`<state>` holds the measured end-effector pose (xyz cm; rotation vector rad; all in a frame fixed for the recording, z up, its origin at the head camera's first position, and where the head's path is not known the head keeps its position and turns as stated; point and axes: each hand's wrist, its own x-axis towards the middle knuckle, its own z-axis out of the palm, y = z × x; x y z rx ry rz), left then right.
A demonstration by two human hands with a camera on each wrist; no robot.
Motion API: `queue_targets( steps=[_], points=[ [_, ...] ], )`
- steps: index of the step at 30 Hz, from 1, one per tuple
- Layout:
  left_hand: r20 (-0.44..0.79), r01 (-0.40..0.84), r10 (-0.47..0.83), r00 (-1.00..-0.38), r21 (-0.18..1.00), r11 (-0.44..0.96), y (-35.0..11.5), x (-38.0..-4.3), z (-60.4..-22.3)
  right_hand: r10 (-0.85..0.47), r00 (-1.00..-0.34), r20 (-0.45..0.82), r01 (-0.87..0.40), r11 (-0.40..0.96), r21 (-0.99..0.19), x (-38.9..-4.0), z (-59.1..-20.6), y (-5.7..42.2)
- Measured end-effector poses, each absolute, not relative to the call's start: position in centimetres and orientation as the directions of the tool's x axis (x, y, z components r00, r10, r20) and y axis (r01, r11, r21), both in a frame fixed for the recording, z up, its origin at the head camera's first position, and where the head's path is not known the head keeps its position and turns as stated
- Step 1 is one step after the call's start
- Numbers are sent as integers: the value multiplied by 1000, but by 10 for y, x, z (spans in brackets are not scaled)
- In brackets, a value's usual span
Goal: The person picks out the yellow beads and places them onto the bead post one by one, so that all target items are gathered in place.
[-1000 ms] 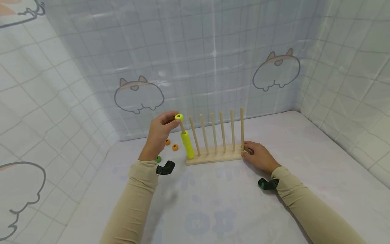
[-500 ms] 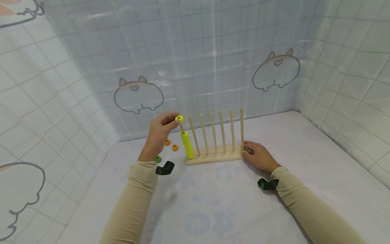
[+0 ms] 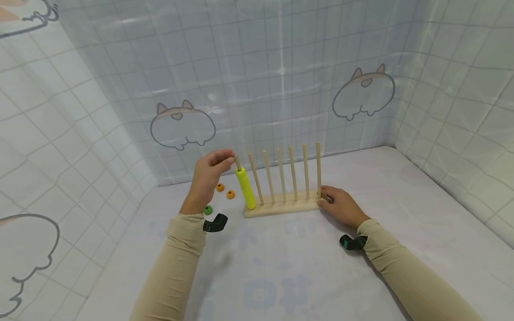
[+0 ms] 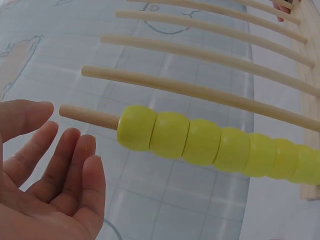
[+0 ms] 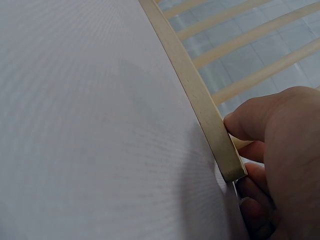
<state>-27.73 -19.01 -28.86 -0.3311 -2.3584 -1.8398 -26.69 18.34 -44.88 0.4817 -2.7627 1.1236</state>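
Note:
A wooden peg rack (image 3: 287,208) stands on the table with a row of upright pegs. Yellow beads (image 3: 246,189) are stacked on its leftmost peg, and the bare tip of that peg (image 4: 87,116) sticks out above them in the left wrist view. My left hand (image 3: 205,180) is at this tip, holding nothing, its fingers (image 4: 92,185) loosely bent and apart from the beads. With my right hand (image 3: 341,206) I grip the right end of the base; in the right wrist view the thumb (image 5: 245,120) lies on the wooden edge (image 5: 200,105).
Two orange beads (image 3: 230,195) and a green bead (image 3: 208,210) lie on the table left of the rack, close to the left forearm. The other pegs (image 3: 293,173) carry no beads. A tile-patterned sheet (image 3: 257,80) hangs behind the table.
The yellow bead pinched in my left hand has been let go and has slid down onto the stack. That hand has drawn slightly left; the right hand has stayed in place.

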Motion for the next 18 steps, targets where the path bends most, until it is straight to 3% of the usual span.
queue_targets(
  steps=[18],
  points=[
    [139,151,63,-988,949,278,-208,-270,-325,-234,-946,225,-325,661,-676,-266,-449,183]
  ],
)
